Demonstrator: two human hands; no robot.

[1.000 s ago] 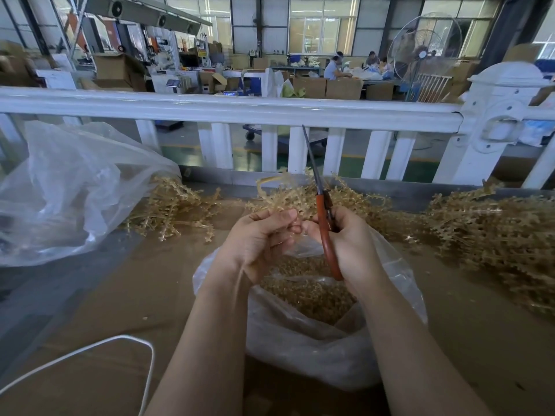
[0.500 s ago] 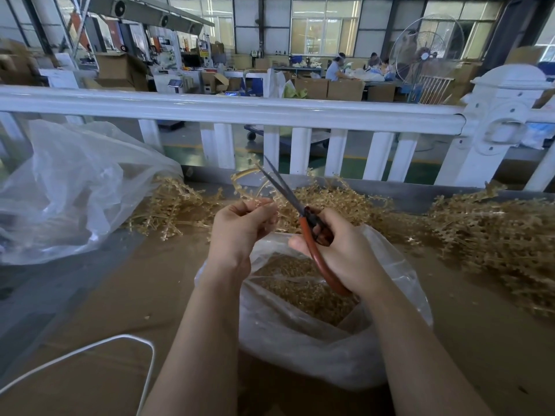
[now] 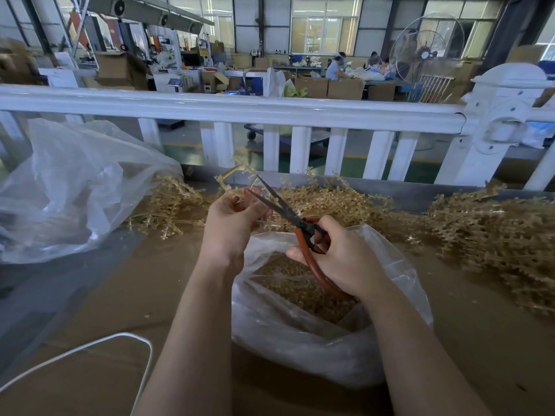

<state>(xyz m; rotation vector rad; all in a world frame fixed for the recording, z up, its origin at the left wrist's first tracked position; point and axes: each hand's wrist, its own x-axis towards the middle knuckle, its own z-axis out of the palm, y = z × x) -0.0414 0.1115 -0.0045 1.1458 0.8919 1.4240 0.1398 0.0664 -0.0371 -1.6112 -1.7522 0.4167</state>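
Just above the open bag (image 3: 300, 343), at its 12 o'clock, the left hand (image 3: 232, 226) is pinching a beige plastic sprig (image 3: 231, 171) btw curled fingers & thumb, with the sprig's loop sticking up toward 12. The right hand (image 3: 342, 262) is gripping the orange-handled scissors (image 3: 289, 214). Its fingers are wrapping thru the handle loops, and the blades are standing parted, pointing to approx 10–11 o'clock, tips just beside the left fingertips.

I'm judging the snip as the step in hand. It's going best w/ the stem sitting deep in the blades' throat, not at the tips, the left fingertips pulling back from the edge, & the cut happening over the bag mouth so bits are dropping onto the cut pieces (image 3: 294, 291) inside.

Around: loose sprig piles are lying at 3 o'clock (image 3: 495, 235) and at 10 (image 3: 171, 205). A big clear bag (image 3: 75, 190) is slumping at 9, a white cord (image 3: 90, 346) is curving at 7, and a white railing (image 3: 240, 106) is running across 12. Nothing is blocking the blades except the left fingers themselves, tho the pile right behind could be snagging the tips.
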